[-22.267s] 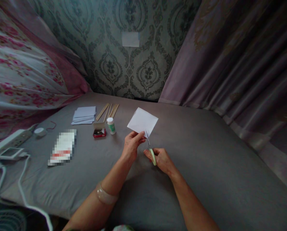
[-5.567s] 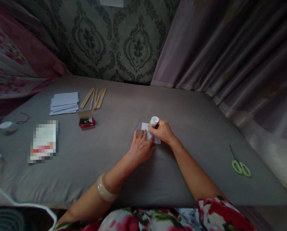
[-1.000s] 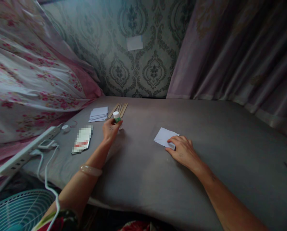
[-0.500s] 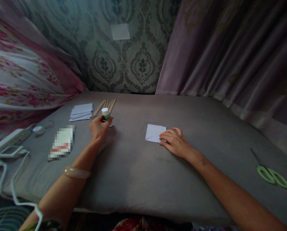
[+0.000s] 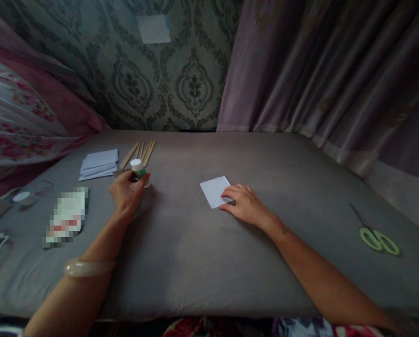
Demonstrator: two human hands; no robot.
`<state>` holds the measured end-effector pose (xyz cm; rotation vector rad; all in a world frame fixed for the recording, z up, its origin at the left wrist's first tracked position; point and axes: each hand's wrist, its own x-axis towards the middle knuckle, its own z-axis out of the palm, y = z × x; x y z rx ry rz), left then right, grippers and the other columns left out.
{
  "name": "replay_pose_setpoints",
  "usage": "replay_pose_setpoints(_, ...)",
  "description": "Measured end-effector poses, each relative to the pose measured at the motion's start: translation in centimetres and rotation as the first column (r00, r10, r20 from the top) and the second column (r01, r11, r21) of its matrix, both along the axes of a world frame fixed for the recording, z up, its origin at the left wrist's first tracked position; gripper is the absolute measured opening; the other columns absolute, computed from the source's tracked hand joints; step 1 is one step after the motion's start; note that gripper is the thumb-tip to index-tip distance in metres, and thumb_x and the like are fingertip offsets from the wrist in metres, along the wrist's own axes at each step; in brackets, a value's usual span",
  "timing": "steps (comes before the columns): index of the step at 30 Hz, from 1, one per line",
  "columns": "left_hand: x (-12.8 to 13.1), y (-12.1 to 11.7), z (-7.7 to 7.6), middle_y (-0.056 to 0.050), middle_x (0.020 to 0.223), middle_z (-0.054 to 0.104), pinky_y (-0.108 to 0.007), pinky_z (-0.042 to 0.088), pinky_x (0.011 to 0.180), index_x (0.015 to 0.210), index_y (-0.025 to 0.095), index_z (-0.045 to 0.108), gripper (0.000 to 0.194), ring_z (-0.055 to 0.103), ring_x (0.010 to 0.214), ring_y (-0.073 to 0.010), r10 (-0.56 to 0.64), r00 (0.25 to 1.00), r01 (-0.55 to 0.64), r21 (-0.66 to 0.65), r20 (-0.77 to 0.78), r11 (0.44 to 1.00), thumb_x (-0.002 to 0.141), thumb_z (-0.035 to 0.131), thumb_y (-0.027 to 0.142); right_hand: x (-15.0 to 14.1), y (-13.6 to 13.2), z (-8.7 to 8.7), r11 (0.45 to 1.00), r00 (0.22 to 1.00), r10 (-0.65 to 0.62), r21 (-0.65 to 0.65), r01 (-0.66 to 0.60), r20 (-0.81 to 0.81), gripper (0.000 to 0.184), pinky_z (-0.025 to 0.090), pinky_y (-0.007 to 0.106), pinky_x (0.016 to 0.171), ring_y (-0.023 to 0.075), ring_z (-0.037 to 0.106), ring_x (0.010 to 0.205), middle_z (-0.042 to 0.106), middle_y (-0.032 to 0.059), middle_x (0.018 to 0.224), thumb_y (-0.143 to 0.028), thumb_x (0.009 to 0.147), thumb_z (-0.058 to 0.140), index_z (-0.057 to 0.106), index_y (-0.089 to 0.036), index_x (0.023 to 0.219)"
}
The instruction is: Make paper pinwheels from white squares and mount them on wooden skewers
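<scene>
On the grey cloth surface (image 5: 202,271), near the middle, lies a small white sheet of paper (image 5: 212,191), set at an angle, a crease line running by its near corner. The right hand (image 5: 246,203) is on its right side: fingers over the top, thumb by the near edge (can't tell if they pinch it or just rest there).

Well off to the left, the left hand (image 5: 127,189) is clamped around a glue bottle (image 5: 139,171), white cap up, green label partly showing, bottle leaning slightly; its base is at or near the cloth, contact unclear. Small flap (image 5: 121,173) pokes out behind that hand, rest hidden. Pale bangle (image 5: 90,268) on the left forearm.

Beyond the bottle: wooden sticks (image 5: 144,153) in a loose fan, and a stack of white paper (image 5: 99,164) just left of them. Closer in, a pixelated item (image 5: 67,217), white with a red band; white round object (image 5: 24,199) farther left. Scissors (image 5: 375,234), green handles toward the person, lie far right, well apart from the right hand. Patterned wall behind (image 5: 195,84), purple curtain (image 5: 311,65) to its right.
</scene>
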<state>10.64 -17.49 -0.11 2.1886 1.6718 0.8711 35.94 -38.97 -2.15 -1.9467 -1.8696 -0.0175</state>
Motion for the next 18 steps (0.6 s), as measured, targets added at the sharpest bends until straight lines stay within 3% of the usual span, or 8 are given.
replay_pose_setpoints(4, 0.2, -0.3, 0.4, -0.006, 0.09, 0.07, -0.023, 0.038, 0.068, 0.099, 0.013, 0.07, 0.042, 0.06, 0.08, -0.0181, 0.044, 0.997, -0.044, -0.001, 0.068, 0.999, 0.075, 0.059, 0.046, -0.1, 0.0, -0.5, 0.999, 1.0, 0.027, 0.018, -0.027, 0.004, 0.013, 0.035, 0.033, 0.081, 0.0202, 0.056, 0.093, 0.068, 0.005, 0.101, -0.03, 0.083, 0.066, 0.067, -0.019, 0.09)
replay_pose_setpoints(10, 0.2, -0.1, 0.4, -0.006, 0.088, 0.071, -0.023, 0.037, 0.067, 0.099, 0.014, 0.07, 0.041, 0.06, 0.08, -0.0186, 0.061, 0.997, -0.06, -0.017, 0.056, 0.998, 0.075, 0.06, 0.046, -0.7, -0.4, -0.8, 0.988, 0.975, 0.105, 0.087, -0.124, 0.196, 0.011, 0.033, 0.031, 0.079, 0.0184, 0.053, 0.087, 0.067, 0.0044, 0.09, -0.023, 0.087, 0.06, 0.067, -0.018, 0.081)
replay_pose_setpoints(18, 0.1, 0.3, -0.1, -0.006, 0.084, 0.069, -0.024, 0.034, 0.064, 0.096, 0.014, 0.07, 0.04, 0.061, 0.079, -0.0193, 0.065, 0.997, -0.065, 0.004, 0.033, 0.998, 0.075, 0.059, 0.046, -1.3, -0.3, -0.9, 0.994, 0.965, 0.07, 0.065, -0.089, 0.252, 0.019, 0.039, 0.029, 0.073, 0.0184, 0.051, 0.081, 0.06, 0.0053, 0.079, -0.021, 0.091, 0.052, 0.065, -0.017, 0.078)
